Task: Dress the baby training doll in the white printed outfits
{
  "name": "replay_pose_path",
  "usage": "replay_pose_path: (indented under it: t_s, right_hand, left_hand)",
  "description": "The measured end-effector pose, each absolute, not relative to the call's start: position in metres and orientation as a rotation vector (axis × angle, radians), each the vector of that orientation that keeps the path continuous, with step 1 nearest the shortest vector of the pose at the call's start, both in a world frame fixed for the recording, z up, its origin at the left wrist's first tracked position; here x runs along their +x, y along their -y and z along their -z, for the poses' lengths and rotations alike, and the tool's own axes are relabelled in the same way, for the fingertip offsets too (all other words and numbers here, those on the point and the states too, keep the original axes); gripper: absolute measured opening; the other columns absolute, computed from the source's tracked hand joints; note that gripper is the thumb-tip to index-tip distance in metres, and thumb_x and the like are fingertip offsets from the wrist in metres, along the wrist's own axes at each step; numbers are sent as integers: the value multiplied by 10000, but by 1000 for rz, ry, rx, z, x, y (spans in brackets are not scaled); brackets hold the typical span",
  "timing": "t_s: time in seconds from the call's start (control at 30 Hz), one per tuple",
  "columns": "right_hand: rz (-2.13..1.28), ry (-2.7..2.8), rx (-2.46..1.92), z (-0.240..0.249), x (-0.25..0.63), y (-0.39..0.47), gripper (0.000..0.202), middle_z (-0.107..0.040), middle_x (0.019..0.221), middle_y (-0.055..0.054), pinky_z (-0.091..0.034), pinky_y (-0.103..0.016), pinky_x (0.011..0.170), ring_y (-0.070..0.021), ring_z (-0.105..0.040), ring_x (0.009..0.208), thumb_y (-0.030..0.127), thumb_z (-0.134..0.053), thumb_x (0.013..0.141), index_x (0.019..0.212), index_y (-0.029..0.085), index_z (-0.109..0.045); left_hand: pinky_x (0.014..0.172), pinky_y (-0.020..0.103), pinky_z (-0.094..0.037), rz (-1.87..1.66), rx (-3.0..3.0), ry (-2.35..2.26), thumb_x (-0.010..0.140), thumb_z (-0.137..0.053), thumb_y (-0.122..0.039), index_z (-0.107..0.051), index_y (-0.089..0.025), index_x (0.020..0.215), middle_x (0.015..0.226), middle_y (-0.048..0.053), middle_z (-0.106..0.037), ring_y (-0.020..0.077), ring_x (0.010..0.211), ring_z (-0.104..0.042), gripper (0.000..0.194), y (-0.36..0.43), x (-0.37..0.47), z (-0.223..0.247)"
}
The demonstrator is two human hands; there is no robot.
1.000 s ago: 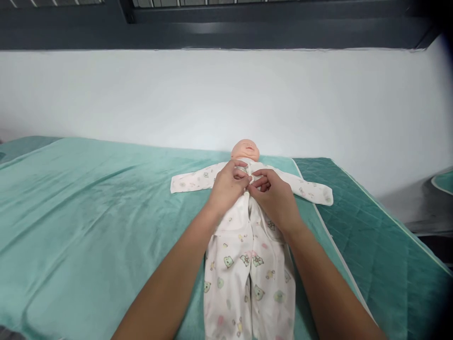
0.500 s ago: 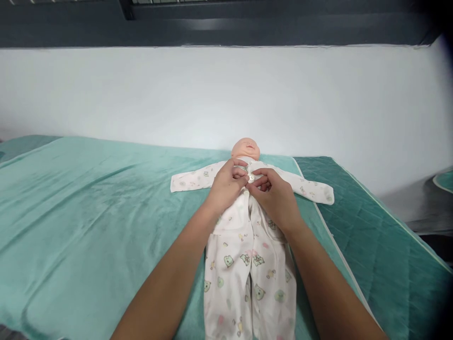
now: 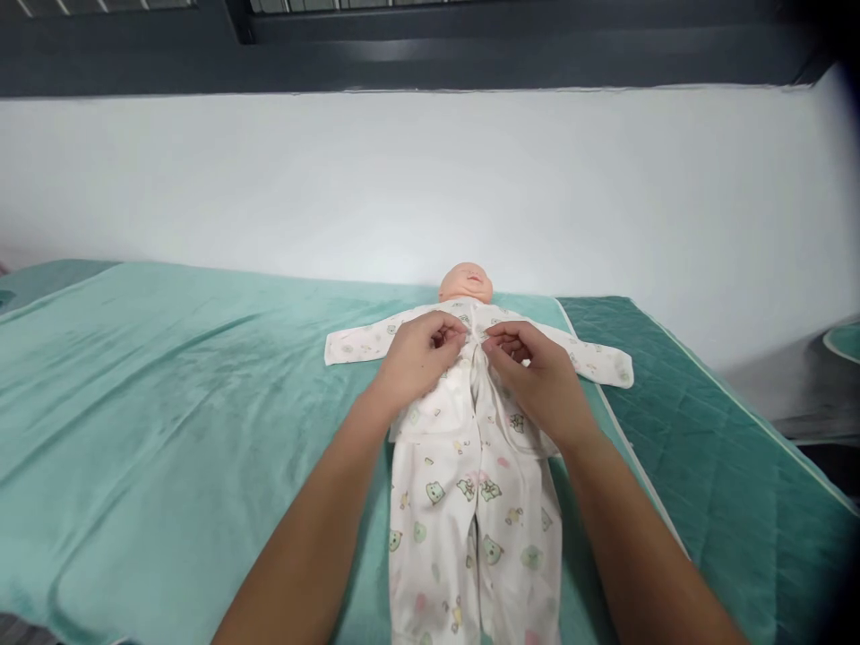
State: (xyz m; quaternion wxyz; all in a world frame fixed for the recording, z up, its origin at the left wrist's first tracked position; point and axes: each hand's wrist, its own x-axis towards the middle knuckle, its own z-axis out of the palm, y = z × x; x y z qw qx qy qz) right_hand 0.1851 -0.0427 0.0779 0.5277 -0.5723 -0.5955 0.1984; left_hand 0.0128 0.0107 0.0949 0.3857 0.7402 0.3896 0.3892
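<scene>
A baby doll [image 3: 465, 281] lies on its back, dressed in a white printed baby shirt [image 3: 420, 417] and matching baby pants [image 3: 443, 528]. Its sleeves stretch out to both sides. Over the chest, my left hand [image 3: 423, 351] pinches at the left side of the shirt's front opening. Opposite it, my right hand [image 3: 534, 367] is closed in a pinch at the right side. A narrow gap separates my fingertips, and below them the front edges hang slightly apart. My fingers cover parts of the cloth they grip.
A light green sheet [image 3: 202, 430] spreads under the doll and far to the left. On the right lies a darker green quilted pad [image 3: 712, 448] with a pale edge. A white wall [image 3: 302, 179] rises behind, below a dark metal frame [image 3: 436, 49].
My hands have drawn slightly apart, left hand to the left and right hand to the right. The white button between my fingertips no longer shows there. The doll stays in place.
</scene>
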Motion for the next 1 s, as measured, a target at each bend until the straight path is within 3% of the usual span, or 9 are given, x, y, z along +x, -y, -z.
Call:
replay_pose_path:
  t_s: [0.17, 0.3, 0.5, 0.77, 1.0]
  right_hand:
    - [-317, 1649, -1613, -87, 187, 57, 200, -619, 761, 1, -376, -285, 605, -152, -521, 667, 421, -665, 839, 799, 233, -608]
    - [-239, 1738, -1745, -90, 185, 63, 186, -643, 781, -16, -355, -289, 585, -170, -542, 671, 387, -661, 828, 771, 233, -574]
    - [-494, 1712, -1775, -97, 193, 67, 220, -662, 694, 4, -366, -285, 544, -166, -570, 621, 395, -589, 873, 721, 241, -622]
    - [-722, 1663, -1604, -94, 211, 62, 193, -646, 718, 12, -375, -262, 554, -144, -537, 633, 389, -594, 872, 806, 239, -695]
    - [-981, 1375, -1415, -90, 202, 61, 253, -623, 706, -6, -392, -262, 552, -124, -491, 593, 455, -682, 814, 807, 204, -713]
  left_hand:
    - [590, 237, -387, -734, 1982, -825, 826, -656, -403, -701, -215, 839, 784, 3, -614, 123, 681, -501, 194, -13, -4, -103]
    - [664, 250, -410, -688, 2065, -760, 790, -700, -355, -705, -220, 809, 833, 13, -646, 146, 770, -529, 137, -16, -7, -102]
    - [590, 249, -372, -725, 2025, -806, 833, -637, -333, -676, -211, 785, 747, -5, -623, 115, 631, -479, 137, -11, -1, -103]
    - [641, 252, -424, -803, 1906, -757, 835, -632, -361, -685, -190, 820, 791, 18, -645, 128, 709, -549, 179, -1, 12, -103]
    - [551, 227, -371, -775, 1809, -776, 824, -651, -384, -664, -187, 797, 730, 4, -578, 104, 629, -481, 199, -2, 10, -104]
